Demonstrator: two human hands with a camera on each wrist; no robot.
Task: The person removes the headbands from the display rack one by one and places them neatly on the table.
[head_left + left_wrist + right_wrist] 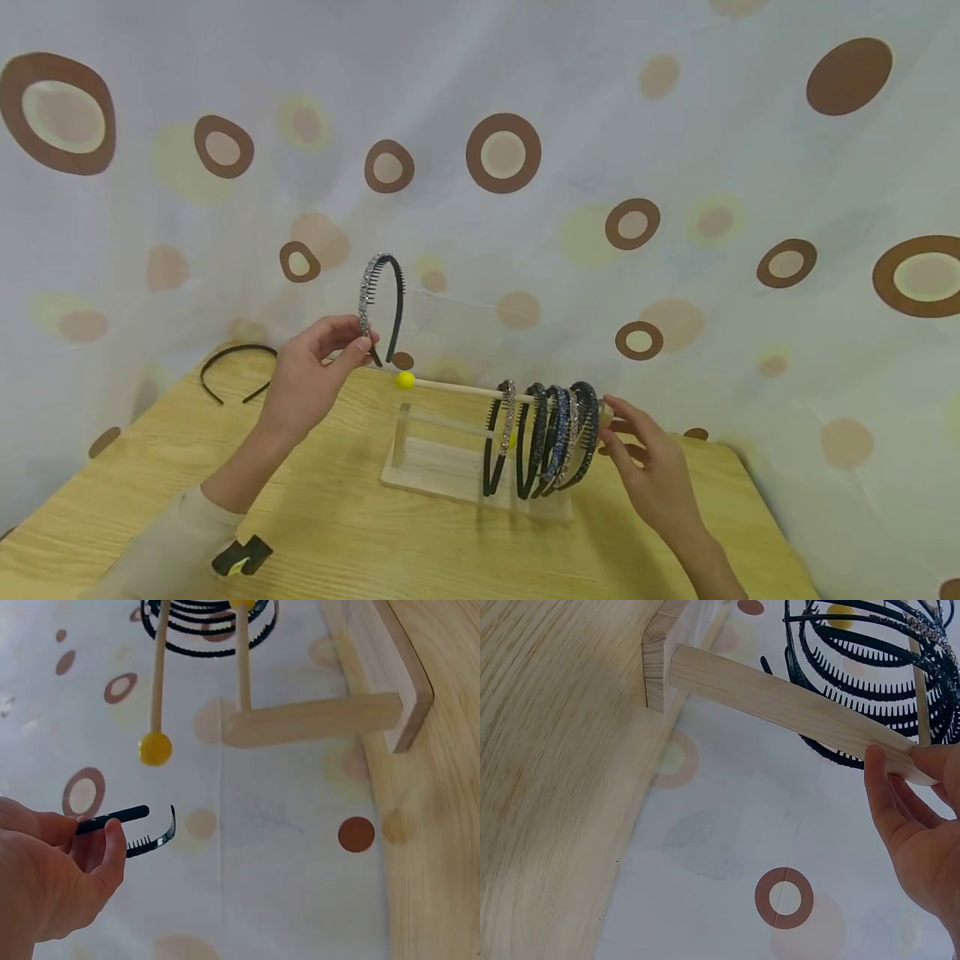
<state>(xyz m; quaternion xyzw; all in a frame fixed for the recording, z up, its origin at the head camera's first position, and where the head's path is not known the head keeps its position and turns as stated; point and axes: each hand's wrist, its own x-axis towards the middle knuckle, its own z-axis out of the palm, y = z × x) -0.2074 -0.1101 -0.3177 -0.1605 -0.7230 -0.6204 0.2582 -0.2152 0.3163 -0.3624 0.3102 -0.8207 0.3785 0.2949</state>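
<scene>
My left hand [310, 375] pinches a toothed black headband [365, 292] with a silver glittery side, held upright by one leg. It hangs in the air just left of the yellow ball [406, 380] that tips the upper rod of a wooden stand [420, 477]. Several glittery headbands [558, 437], black, blue and silver, hang on that rod toward its right end. At the top of the stand's right post [780, 701], my right hand [656, 475] grips the wood between thumb and fingers. In the left wrist view the held headband [124, 817] is apart from the rod.
A plain black headband [238, 348] lies on the wooden table [322, 533] at the back left, partly behind my left hand. Near my left sleeve lies a small black object [242, 557]. A patterned curtain [450, 75] hangs close behind the table.
</scene>
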